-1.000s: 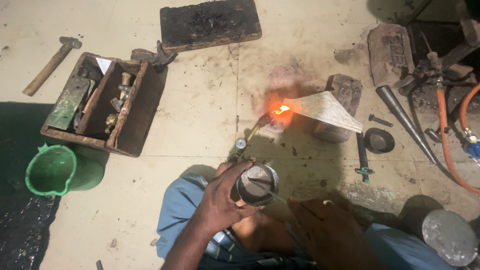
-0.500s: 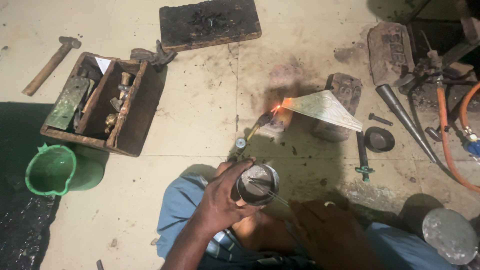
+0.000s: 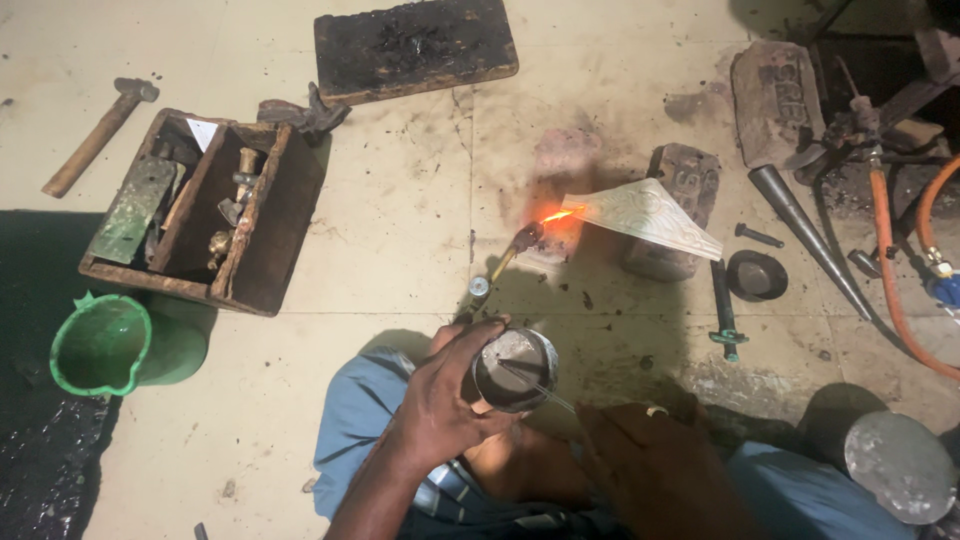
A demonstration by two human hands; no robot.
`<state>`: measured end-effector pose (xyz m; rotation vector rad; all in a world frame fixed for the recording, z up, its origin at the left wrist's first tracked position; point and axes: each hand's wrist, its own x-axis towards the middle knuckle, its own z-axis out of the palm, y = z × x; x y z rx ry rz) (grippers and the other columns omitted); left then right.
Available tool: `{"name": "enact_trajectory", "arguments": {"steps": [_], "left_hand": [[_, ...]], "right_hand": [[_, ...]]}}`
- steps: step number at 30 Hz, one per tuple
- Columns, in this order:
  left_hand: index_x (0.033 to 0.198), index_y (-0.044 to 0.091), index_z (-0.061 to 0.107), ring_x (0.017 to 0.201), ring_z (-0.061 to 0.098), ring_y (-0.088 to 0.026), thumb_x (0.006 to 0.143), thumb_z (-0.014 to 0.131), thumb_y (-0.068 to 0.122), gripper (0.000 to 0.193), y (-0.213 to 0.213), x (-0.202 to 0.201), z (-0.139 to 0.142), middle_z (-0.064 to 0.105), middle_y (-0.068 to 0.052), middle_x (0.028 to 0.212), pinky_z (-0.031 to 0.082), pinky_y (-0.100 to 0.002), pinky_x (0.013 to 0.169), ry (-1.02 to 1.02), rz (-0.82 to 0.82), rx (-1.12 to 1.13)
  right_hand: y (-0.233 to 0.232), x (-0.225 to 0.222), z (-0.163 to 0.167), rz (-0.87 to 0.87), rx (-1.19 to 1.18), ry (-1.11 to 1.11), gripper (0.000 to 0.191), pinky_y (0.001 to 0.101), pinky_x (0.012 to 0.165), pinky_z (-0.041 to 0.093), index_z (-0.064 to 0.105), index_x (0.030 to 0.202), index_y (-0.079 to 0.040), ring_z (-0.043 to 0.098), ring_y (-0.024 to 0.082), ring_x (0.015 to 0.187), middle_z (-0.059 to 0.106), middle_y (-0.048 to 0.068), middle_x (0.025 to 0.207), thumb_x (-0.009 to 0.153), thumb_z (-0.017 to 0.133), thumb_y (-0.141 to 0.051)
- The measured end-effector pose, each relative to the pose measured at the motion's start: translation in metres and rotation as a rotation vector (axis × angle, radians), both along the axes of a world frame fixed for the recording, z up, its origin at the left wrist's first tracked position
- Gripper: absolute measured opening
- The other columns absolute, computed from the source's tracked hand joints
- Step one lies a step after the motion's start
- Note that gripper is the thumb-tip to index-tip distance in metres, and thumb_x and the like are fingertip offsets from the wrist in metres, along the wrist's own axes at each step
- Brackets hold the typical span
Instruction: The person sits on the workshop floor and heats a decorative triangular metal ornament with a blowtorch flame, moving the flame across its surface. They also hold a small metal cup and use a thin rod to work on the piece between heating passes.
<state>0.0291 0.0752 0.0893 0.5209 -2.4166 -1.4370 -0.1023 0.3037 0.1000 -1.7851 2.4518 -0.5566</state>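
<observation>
Head view, left hand (image 3: 440,410) gripping round metal cup (image 3: 514,370), greyish contents, right hand (image 3: 655,470) perhaps pinching thin wire (image 3: 535,385)

We see pale tiled floor (image 3: 400,250) w/ soot stains, dark mat (image 3: 30,400) at left, dim light, deep shadows top right.

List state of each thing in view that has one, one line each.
Torch: lit, lying on floor, flame on the metal sheet.
Metal sheet: propped on a brick, edge glowing.
Metal cup: upright, held by left hand.
Thin rod: tip in cup, held by right hand.
Wooden toolbox: open, holding tools.
Green jug: upright.
Hammer: lying flat.
</observation>
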Motion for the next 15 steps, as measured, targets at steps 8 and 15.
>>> {"name": "enact_trajectory", "arguments": {"steps": [8, 15], "left_hand": [[0.143, 0.009, 0.052, 0.13, 0.061, -0.026, 0.057, 0.096, 0.01, 0.097, -0.001, 0.003, 0.0, 0.06, -0.011, 0.142, 0.053, -0.034, 0.102, 0.057, -0.001, -0.02], [0.141, 0.008, 0.054, 0.129, 0.062, -0.027, 0.058, 0.095, 0.012, 0.094, 0.001, 0.0, -0.002, 0.061, -0.013, 0.14, 0.052, -0.035, 0.104, 0.09, 0.013, -0.067]], "right_hand": [[0.001, 0.001, -0.004, -0.022, 0.079, -0.033, 0.043, 0.06, 0.088, 0.041, 0.071, 0.122, -0.016, 0.068, 0.019, 0.1, 0.073, -0.002, 0.107, 0.086, 0.072, -0.039], [0.001, -0.009, 0.003, -0.033, 0.116, -0.07, 0.042, 0.0484, 0.085, 0.05, 0.073, 0.117, -0.013, 0.07, 0.027, 0.098, 0.075, 0.005, 0.107, 0.08, 0.073, -0.033]]}}
